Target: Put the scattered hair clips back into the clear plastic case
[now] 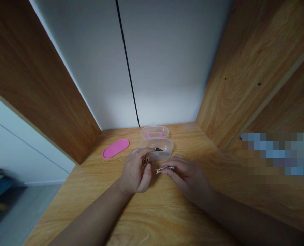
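Note:
My left hand (135,171) is closed around a brown claw clip (146,159), a small openwork piece partly covered by the fingers. In a pinch between thumb and fingers, my right hand (187,174) has a slim, pale metallic hair clip (164,168), its forked end directed left. The two hands are apart, side by side over the wooden surface. Just beyond them stands a clear plastic box (168,145), part of its front hidden by my left hand. A small dark item (157,149) is at the box, too small to name.
A pink oval lid (115,149) lies flat to the left of the box. Behind the box is a clear oval tray (155,128) with pink parts. Wooden panels (226,85) rise on both sides, and a white panel (162,68) closes the back.

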`<state>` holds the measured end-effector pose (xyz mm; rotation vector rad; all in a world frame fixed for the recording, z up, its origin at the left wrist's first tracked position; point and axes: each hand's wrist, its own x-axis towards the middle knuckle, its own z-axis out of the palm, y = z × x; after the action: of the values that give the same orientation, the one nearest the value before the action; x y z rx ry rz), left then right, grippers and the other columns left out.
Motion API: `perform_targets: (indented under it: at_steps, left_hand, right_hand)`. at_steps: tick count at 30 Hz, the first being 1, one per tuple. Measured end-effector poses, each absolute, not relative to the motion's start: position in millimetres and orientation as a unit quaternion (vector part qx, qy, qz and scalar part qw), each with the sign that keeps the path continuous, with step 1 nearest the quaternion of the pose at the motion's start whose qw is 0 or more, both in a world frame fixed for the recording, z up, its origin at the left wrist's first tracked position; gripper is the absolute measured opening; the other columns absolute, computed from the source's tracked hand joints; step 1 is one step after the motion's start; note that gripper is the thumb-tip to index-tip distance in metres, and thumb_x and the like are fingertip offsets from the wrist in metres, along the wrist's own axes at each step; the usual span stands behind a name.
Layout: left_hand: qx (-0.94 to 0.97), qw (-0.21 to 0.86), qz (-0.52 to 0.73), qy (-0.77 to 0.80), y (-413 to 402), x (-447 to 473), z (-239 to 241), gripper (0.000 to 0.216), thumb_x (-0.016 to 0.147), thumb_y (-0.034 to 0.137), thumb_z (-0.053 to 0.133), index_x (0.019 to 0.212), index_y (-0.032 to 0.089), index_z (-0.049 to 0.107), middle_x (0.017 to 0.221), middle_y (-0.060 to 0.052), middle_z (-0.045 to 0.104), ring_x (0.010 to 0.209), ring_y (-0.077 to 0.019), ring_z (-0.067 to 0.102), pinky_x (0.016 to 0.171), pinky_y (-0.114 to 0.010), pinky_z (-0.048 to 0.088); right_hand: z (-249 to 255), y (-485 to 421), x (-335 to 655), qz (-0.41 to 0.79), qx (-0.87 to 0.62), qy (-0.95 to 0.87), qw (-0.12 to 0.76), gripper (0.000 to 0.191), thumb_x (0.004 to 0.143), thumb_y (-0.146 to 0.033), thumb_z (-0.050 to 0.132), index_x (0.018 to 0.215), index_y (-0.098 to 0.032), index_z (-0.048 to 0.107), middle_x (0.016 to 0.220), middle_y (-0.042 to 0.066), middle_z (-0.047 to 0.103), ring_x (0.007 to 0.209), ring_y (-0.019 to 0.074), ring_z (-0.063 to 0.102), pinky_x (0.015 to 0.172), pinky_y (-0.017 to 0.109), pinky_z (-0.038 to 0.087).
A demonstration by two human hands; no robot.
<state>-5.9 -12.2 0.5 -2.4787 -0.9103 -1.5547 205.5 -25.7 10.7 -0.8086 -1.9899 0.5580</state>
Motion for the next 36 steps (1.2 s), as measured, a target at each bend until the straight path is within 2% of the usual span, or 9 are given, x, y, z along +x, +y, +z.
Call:
perform_targets:
  at_steps: [4,8,10,14,19,23,28,33,36]
  left_hand:
    - [-0.813,0.038,-0.506,-0.285,-11,-7,-3,0.048,0.091,0.020,0.049,0.138,0.018,0.041,0.093,-0.010,0.062,0.077,-0.0219,0.061,0.070,-0.036,0.052]
    - [-0.814,0.019,-0.525,-0.250,-6,-5,-11,0.056,0.092,0.008,0.049,0.145,0.022,0.035,0.111,-0.013,0.063,0.093,-0.0224,0.064,0.079,-0.037,0.054]
    - [-0.812,-0.015,-0.534,-0.234,-2,-3,-15,0.060,0.094,0.005,0.048,0.148,0.025,0.032,0.111,-0.013,0.063,0.094,-0.0209,0.064,0.079,-0.035,0.056]
    - [-0.790,-0.048,-0.559,-0.248,2,-1,-18,0.062,0.096,0.007,0.052,0.150,0.026,0.029,0.100,-0.007,0.064,0.089,-0.0174,0.065,0.080,-0.033,0.057]
    - [-0.796,0.031,-0.530,-0.289,-3,-2,-8,0.053,0.094,0.007,0.059,0.143,0.022,0.044,0.104,-0.008,0.070,0.095,-0.0175,0.068,0.086,-0.032,0.057]
    - [-0.810,0.059,-0.520,-0.263,-5,-3,1,0.036,0.093,0.002,0.058,0.125,0.018,0.061,0.106,-0.011,0.071,0.099,-0.0188,0.068,0.086,-0.031,0.057]
    - [-0.814,0.079,-0.513,-0.262,-5,-3,5,0.026,0.094,0.009,0.061,0.117,0.019,0.066,0.113,-0.014,0.069,0.105,-0.0215,0.067,0.084,-0.034,0.058]
    - [-0.808,0.099,-0.516,-0.265,-4,-3,4,0.024,0.096,0.012,0.060,0.117,0.021,0.066,0.106,-0.011,0.069,0.097,-0.0201,0.067,0.078,-0.032,0.057]
    - [-0.799,0.086,-0.518,-0.294,-3,-2,0,0.040,0.096,0.017,0.062,0.135,0.022,0.053,0.096,-0.008,0.072,0.085,-0.0183,0.068,0.075,-0.032,0.058]
  right_hand:
    - [7,-25,205,0.224,-0.316,-0.791,0.473,0.012,0.096,-0.018,0.060,0.099,-0.024,0.070,0.094,0.005,0.074,0.086,0.0172,0.071,0.079,0.030,0.058]
    - [-5,-27,201,0.323,-0.331,-0.715,0.525,0.026,0.096,-0.021,0.060,0.121,-0.026,0.057,0.102,0.006,0.069,0.088,0.0170,0.071,0.080,0.032,0.060]
    - [-10,-27,199,0.360,-0.326,-0.681,0.547,0.034,0.094,-0.022,0.062,0.126,-0.026,0.051,0.101,0.005,0.066,0.087,0.0165,0.071,0.079,0.031,0.061]
    - [-11,-25,199,0.351,-0.321,-0.668,0.572,0.033,0.092,-0.020,0.066,0.122,-0.028,0.055,0.100,0.003,0.065,0.090,0.0152,0.068,0.084,0.029,0.061]
    - [-9,-20,205,0.314,-0.341,-0.691,0.554,0.034,0.092,-0.021,0.067,0.125,-0.028,0.061,0.102,0.003,0.067,0.093,0.0172,0.068,0.086,0.032,0.060]
    - [-4,-16,209,0.258,-0.344,-0.730,0.532,0.016,0.094,-0.021,0.065,0.106,-0.028,0.071,0.101,0.003,0.070,0.096,0.0186,0.068,0.089,0.033,0.057]
    - [-2,-13,210,0.273,-0.337,-0.722,0.539,0.016,0.095,-0.019,0.060,0.100,-0.027,0.072,0.106,0.004,0.074,0.102,0.0207,0.069,0.094,0.036,0.054]
    - [-7,-16,208,0.344,-0.367,-0.683,0.529,0.009,0.093,-0.027,0.065,0.098,-0.026,0.073,0.093,0.003,0.074,0.086,0.0187,0.069,0.081,0.031,0.055]
    - [-7,-18,206,0.401,-0.379,-0.634,0.541,0.024,0.089,-0.033,0.072,0.111,-0.025,0.067,0.077,-0.001,0.070,0.068,0.0150,0.065,0.066,0.026,0.053]
